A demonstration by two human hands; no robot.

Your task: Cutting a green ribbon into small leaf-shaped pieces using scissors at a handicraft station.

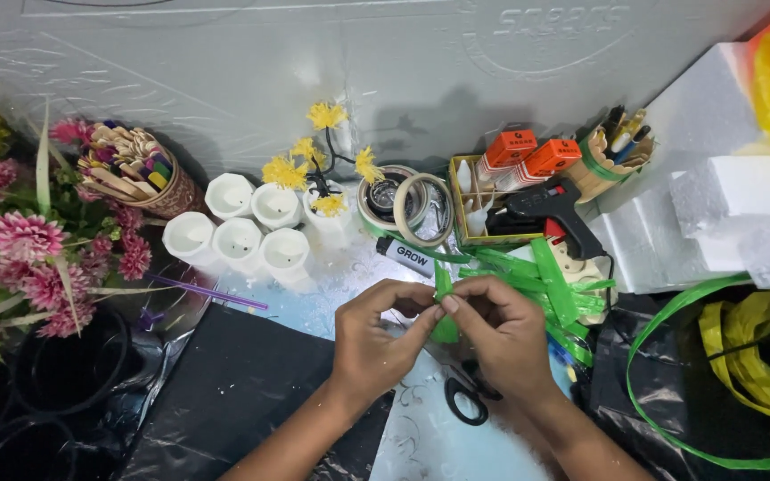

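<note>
- Grey sheet (pixel 225 80) backs the table, embossed round mark at upper right.
- White foam blocks (pixel 733 205) stacked at right, yellow and green plastic ribbon (pixel 759 338) below them.
- Pink flowers (pixel 28 249) at left, beside a cup of wooden sticks (pixel 135 174).
- Six white cups (pixel 242 227), one holding yellow blooms.
- Tape rolls (pixel 407 209); a box with two orange-capped tubes (pixel 528 156); black glue gun (pixel 554 209).
- Left hand (pixel 376 343) and right hand (pixel 505 334), fingers pinched shut on a green strip (pixel 444 294) held between them above the scissors (pixel 467 396).
- Black marker with a white label (pixel 407 256) just behind the hands.
</note>
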